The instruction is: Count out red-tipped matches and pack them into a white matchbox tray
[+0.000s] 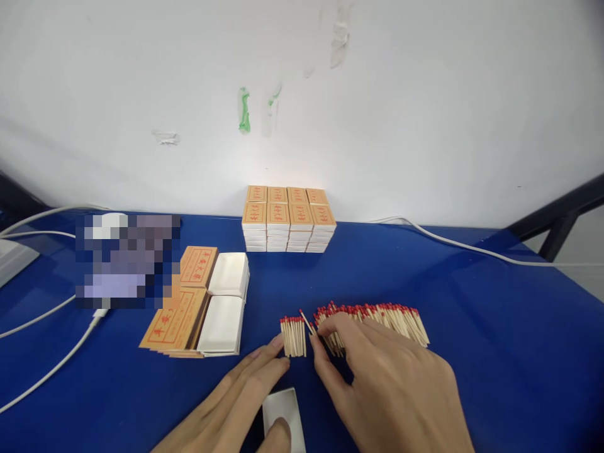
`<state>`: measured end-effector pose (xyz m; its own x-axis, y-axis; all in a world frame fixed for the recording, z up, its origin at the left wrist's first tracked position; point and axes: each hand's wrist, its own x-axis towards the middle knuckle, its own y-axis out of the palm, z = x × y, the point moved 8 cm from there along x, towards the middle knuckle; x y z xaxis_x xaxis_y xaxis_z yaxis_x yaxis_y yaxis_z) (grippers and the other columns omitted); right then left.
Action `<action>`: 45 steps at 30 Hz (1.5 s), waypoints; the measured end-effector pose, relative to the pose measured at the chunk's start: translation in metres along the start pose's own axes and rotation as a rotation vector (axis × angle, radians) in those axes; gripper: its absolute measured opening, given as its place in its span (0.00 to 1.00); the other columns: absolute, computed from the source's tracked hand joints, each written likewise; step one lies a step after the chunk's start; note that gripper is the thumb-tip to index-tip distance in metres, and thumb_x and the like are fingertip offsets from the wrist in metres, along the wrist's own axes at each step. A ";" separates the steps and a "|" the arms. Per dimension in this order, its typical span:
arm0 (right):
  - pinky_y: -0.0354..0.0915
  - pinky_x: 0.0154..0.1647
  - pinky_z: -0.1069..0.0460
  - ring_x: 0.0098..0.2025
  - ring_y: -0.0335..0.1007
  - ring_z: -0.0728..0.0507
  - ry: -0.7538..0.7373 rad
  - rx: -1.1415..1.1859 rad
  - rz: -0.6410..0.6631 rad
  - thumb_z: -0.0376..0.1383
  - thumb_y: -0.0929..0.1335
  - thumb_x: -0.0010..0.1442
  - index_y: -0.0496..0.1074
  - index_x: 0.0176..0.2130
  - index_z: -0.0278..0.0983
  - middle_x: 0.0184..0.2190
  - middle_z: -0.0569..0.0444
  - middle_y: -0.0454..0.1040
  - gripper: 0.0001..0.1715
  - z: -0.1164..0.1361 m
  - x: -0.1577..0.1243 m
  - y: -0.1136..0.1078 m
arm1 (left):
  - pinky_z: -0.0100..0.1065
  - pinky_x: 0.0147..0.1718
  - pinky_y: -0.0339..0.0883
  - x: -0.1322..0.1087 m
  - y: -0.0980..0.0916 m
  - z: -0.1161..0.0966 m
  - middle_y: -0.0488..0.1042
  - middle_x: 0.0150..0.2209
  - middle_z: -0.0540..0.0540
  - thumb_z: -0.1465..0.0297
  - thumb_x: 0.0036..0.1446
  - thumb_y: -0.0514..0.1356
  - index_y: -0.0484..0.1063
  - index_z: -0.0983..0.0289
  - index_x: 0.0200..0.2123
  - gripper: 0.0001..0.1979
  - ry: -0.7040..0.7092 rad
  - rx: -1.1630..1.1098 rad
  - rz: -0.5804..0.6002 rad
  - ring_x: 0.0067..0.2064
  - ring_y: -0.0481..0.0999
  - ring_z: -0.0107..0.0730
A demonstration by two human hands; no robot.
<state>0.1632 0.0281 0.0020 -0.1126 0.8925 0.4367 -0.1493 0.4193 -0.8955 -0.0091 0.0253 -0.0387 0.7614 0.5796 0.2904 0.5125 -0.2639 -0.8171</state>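
Observation:
A long row of red-tipped matches lies on the blue table. A small separate bundle of matches lies just left of it, with one loose match slanting between them. My right hand rests on the left end of the row, fingers spread and curled over the matches. My left hand lies flat with fingers stretched toward the small bundle, fingertips almost touching it. Its thumb rests on a white inner matchbox tray at the near edge.
A block of stacked orange-topped matchboxes stands at the back by the white wall. Orange sleeves and white trays are piled at the left. White cables cross the left side, another cable runs at the back right. A blurred patch sits at the left.

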 end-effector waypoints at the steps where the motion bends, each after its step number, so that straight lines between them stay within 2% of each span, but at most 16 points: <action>1: 0.56 0.25 0.48 0.26 0.77 0.42 -0.003 -0.003 -0.004 0.32 0.66 0.70 0.73 0.32 0.44 0.25 0.59 0.79 0.13 0.001 0.000 0.000 | 0.45 0.64 0.81 0.001 0.003 0.004 0.74 0.70 0.54 0.57 0.76 0.59 0.73 0.51 0.65 0.19 -0.005 -0.005 -0.001 0.67 0.80 0.46; 4: 0.58 0.26 0.49 0.26 0.78 0.43 0.004 -0.013 -0.010 0.31 0.66 0.70 0.74 0.32 0.44 0.25 0.59 0.79 0.14 0.000 0.000 0.000 | 0.34 0.65 0.79 0.002 0.010 0.016 0.75 0.69 0.43 0.63 0.76 0.54 0.72 0.47 0.67 0.20 -0.017 -0.020 -0.003 0.67 0.81 0.39; 10: 0.59 0.26 0.49 0.26 0.79 0.44 0.018 0.053 -0.016 0.31 0.66 0.69 0.74 0.32 0.44 0.25 0.61 0.79 0.14 -0.002 -0.002 -0.003 | 0.32 0.66 0.75 0.000 0.020 0.025 0.72 0.72 0.37 0.66 0.76 0.50 0.73 0.47 0.67 0.23 -0.031 -0.056 -0.010 0.67 0.80 0.37; 18: 0.55 0.22 0.51 0.19 0.68 0.48 0.054 0.234 0.051 0.34 0.70 0.66 0.75 0.33 0.45 0.23 0.64 0.76 0.09 0.001 -0.003 0.005 | 0.34 0.67 0.75 -0.007 0.023 0.027 0.70 0.73 0.35 0.66 0.75 0.47 0.67 0.44 0.71 0.27 -0.137 -0.101 -0.022 0.67 0.80 0.38; 22: 0.57 0.23 0.51 0.21 0.71 0.48 0.068 0.284 0.072 0.36 0.71 0.68 0.75 0.34 0.46 0.24 0.65 0.78 0.08 0.000 -0.004 0.007 | 0.34 0.67 0.76 -0.009 0.024 0.027 0.70 0.73 0.35 0.64 0.75 0.49 0.65 0.42 0.74 0.27 -0.172 -0.113 -0.023 0.69 0.78 0.40; 27: 0.60 0.26 0.49 0.26 0.79 0.43 0.052 0.111 0.008 0.37 0.69 0.70 0.76 0.35 0.46 0.27 0.62 0.81 0.10 -0.004 -0.003 -0.003 | 0.35 0.68 0.74 -0.008 0.025 0.026 0.71 0.73 0.39 0.65 0.76 0.51 0.63 0.44 0.74 0.27 -0.180 -0.109 -0.016 0.69 0.78 0.39; 31: 0.56 0.23 0.47 0.25 0.78 0.41 0.013 0.021 0.016 0.35 0.66 0.70 0.73 0.32 0.46 0.25 0.60 0.79 0.14 -0.004 -0.003 -0.004 | 0.36 0.68 0.75 -0.007 0.026 0.027 0.72 0.72 0.40 0.68 0.76 0.48 0.64 0.45 0.73 0.27 -0.174 -0.104 -0.012 0.69 0.78 0.37; 36: 0.56 0.24 0.48 0.25 0.78 0.42 0.005 0.036 0.031 0.32 0.66 0.68 0.73 0.31 0.45 0.24 0.60 0.78 0.14 -0.003 -0.002 -0.001 | 0.35 0.68 0.75 -0.006 0.027 0.029 0.73 0.72 0.40 0.68 0.75 0.49 0.63 0.45 0.73 0.27 -0.168 -0.103 -0.004 0.68 0.79 0.38; 41: 0.54 0.22 0.50 0.20 0.69 0.47 0.065 0.164 0.040 0.33 0.71 0.63 0.73 0.30 0.46 0.22 0.64 0.75 0.10 -0.007 -0.001 -0.001 | 0.36 0.68 0.75 -0.005 0.029 0.030 0.72 0.72 0.39 0.67 0.75 0.50 0.61 0.43 0.74 0.28 -0.157 -0.104 0.007 0.69 0.79 0.39; 45: 0.54 0.21 0.52 0.17 0.61 0.49 0.099 0.263 0.044 0.36 0.73 0.64 0.76 0.30 0.46 0.19 0.66 0.70 0.09 -0.004 0.003 0.002 | 0.37 0.69 0.74 -0.004 0.028 0.030 0.72 0.72 0.40 0.67 0.75 0.48 0.62 0.45 0.73 0.27 -0.153 -0.101 0.012 0.70 0.77 0.40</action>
<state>0.1669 0.0325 0.0008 -0.0304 0.9262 0.3757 -0.3974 0.3337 -0.8548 -0.0099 0.0388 -0.0775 0.7025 0.6843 0.1956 0.5471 -0.3434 -0.7634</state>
